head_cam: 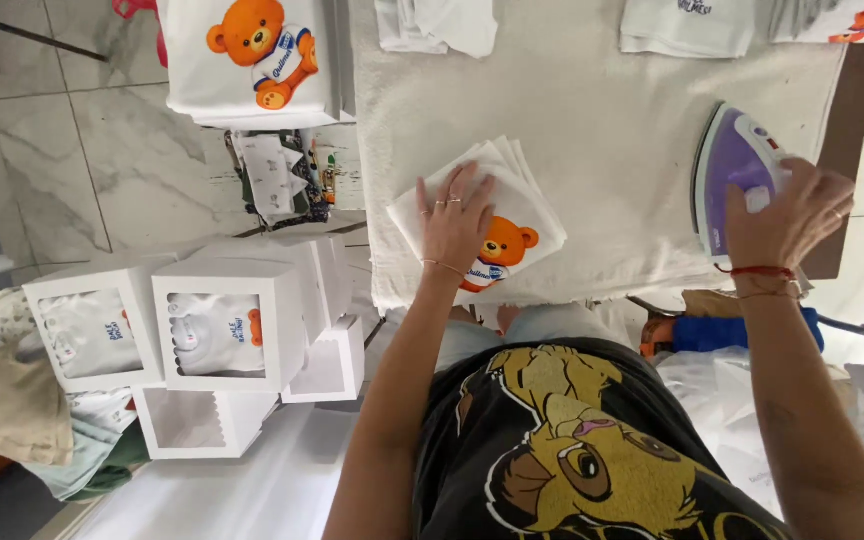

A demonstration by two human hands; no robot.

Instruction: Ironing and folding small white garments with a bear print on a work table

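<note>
Head view: towel-covered ironing board (602, 110) over marble floor (102, 170).

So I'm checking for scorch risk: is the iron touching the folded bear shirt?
Apart. The head view shows bare towel between the iron, under the right hand, and the folded bear shirt.

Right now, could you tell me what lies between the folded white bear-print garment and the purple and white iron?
Only bare cream towel, seen in the head view.

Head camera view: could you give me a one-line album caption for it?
Left hand flat on a folded white bear-print garment, right hand on a purple iron.
</note>
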